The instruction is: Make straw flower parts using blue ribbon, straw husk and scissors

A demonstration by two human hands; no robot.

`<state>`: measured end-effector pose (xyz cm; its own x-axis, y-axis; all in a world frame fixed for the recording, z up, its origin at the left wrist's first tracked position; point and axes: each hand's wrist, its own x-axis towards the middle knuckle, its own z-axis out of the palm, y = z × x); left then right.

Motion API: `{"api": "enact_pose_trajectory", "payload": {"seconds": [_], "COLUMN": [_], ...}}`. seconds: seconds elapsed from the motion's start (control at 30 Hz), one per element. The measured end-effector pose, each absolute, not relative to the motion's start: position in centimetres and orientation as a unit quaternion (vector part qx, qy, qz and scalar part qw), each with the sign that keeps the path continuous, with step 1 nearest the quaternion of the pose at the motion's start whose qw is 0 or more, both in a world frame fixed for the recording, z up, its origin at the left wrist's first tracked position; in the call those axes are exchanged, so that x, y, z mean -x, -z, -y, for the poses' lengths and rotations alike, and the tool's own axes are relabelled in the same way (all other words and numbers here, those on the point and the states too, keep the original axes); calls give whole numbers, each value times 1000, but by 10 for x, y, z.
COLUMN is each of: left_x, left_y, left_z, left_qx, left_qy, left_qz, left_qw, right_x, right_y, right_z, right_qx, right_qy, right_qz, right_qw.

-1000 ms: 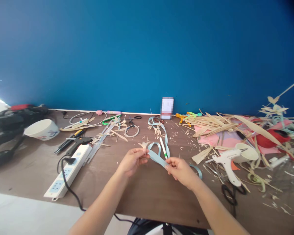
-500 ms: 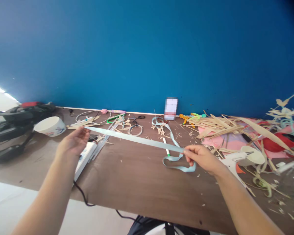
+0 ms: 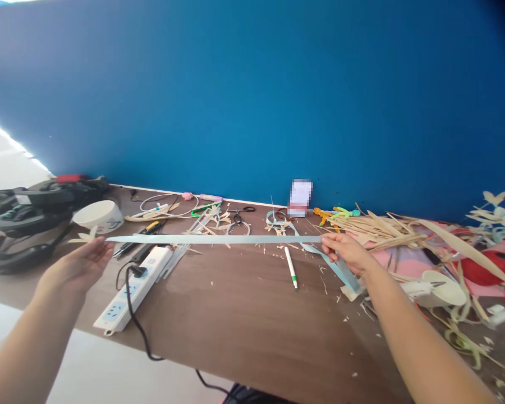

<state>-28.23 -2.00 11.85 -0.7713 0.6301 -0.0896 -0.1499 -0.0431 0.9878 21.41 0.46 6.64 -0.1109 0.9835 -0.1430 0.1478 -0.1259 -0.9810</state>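
Observation:
A pale blue ribbon (image 3: 214, 239) runs taut and nearly level between my hands above the table. My left hand (image 3: 82, 266) pinches its left end, with a cream, leaf-shaped piece showing just beyond the fingers. My right hand (image 3: 344, 252) is closed on the ribbon farther along. From there a loose length hangs down behind my right wrist, and more of it curls back toward the wall. A white pen with a green band (image 3: 292, 268) lies on the table below the ribbon, near my right hand.
A white power strip (image 3: 130, 297) with a black cord lies at left, near a paper bowl (image 3: 97, 216) and a black bag (image 3: 33, 207). Dry straw-like strips (image 3: 382, 229), a white glue gun (image 3: 416, 289) and a paper cup (image 3: 446, 292) crowd the right. A blue wall (image 3: 252, 101) stands behind.
My hands have moved apart, the left one going left and down, so a longer stretch of ribbon is drawn out. The loose loop beside the pen has shifted to the right.

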Motion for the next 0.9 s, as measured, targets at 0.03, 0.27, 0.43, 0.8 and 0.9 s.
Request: {"api": "enact_pose_trajectory", "payload": {"seconds": [0.03, 0.27, 0.43, 0.8, 0.9], "left_x": [282, 274, 268, 225, 185], "left_y": [-118, -117, -113, -129, -138], "left_z": [21, 24, 29, 36, 37], "left_qx": [-165, -138, -209, -230, -331], "left_qy": [-683, -581, -529, -622, -610], "left_qz": [-639, -669, -673, -588, -473], "left_qw": [314, 442, 474, 463, 543], "right_x": [-213, -212, -216, -192, -174], "right_y": [-67, -77, -90, -108, -113], "right_z": [-6, -5, -1, 15, 19], "right_qx": [541, 552, 510, 436, 436], "right_qy": [-505, -344, -303, -310, -345], "right_qz": [523, 461, 409, 476, 536], "right_qw": [423, 604, 693, 698, 635]}}
